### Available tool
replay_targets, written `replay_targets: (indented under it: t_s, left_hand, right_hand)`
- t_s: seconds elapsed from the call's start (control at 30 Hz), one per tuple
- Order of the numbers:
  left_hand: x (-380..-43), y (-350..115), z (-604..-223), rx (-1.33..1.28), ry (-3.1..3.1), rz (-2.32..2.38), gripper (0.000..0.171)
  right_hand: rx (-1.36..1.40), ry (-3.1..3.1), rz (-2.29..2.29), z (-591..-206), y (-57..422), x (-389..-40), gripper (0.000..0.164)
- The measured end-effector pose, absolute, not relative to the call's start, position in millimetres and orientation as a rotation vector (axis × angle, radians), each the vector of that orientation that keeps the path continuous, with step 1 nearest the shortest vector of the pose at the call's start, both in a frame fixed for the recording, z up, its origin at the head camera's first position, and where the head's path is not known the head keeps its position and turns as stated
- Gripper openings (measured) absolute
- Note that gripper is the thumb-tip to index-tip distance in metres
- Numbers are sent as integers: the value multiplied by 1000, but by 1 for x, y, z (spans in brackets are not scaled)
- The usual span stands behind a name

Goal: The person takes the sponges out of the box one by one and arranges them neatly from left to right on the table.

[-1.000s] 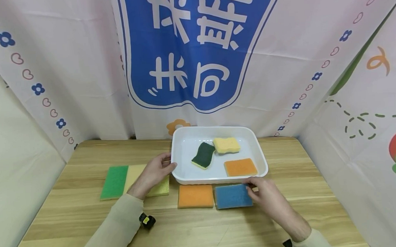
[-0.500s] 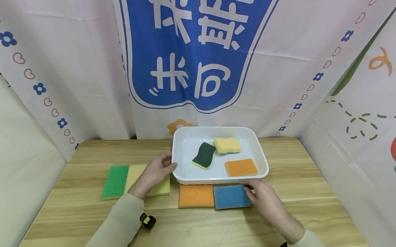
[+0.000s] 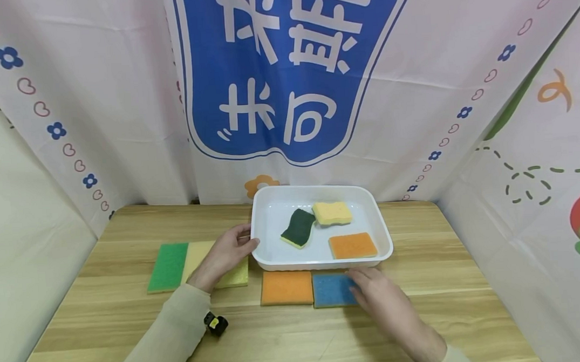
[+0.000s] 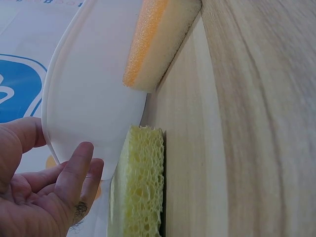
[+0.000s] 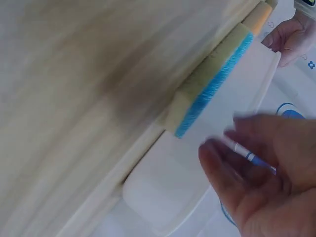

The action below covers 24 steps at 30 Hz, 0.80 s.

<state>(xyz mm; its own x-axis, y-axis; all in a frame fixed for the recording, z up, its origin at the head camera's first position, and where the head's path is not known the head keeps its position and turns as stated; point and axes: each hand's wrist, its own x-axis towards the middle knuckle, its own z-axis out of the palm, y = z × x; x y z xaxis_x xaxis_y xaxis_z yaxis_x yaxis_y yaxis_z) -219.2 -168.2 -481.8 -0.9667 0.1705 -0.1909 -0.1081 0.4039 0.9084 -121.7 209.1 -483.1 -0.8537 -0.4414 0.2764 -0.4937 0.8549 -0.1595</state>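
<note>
My left hand [image 3: 229, 254] holds the left end of a white plastic tray [image 3: 293, 266], thumb over the rim and fingers along the outer wall. In front of the tray a blue-topped sponge [image 3: 331, 290] lies flat, side by side with an orange-topped sponge [image 3: 287, 287]. At the blue sponge's right end hovers my right hand [image 3: 382, 298], covering that corner in the head view. The right wrist view shows its slightly bent fingers apart from the sponge [image 5: 212, 81]. Inside the tray lie a dark green sponge [image 3: 298, 227], a pale yellow one [image 3: 332, 213] and an orange one [image 3: 353, 246].
To the left, a green-topped sponge [image 3: 168, 267] and yellow sponges [image 3: 234, 275] lie on the wooden table [image 3: 258, 344], partly behind my left forearm. A printed white curtain [image 3: 212, 179] hangs right behind the table's far edge.
The blue sponge has shifted slightly left, up against the orange one. My right hand has let go of its right end and lifted off. The left hand has stayed at the tray.
</note>
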Motion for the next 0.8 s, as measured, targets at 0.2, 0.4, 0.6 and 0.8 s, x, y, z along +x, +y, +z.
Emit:
replay_targets:
  t_s: [0.2, 0.4, 0.6, 0.8]
  left_hand:
    - [-219, -168, -481, 54, 2407, 1589, 65]
    - [-219, -168, -482, 50, 2402, 1590, 65]
    - [-220, -168, -484, 29, 2398, 1590, 65]
    - [-221, -168, -483, 40, 2404, 1582, 64]
  right_hand:
    - [923, -2889, 288, -485, 201, -116, 39]
    - [891, -2929, 237, -488, 197, -118, 32]
    - [876, -2921, 222, -490, 196, -124, 28]
    - [875, -2864, 250, -481, 193, -127, 26]
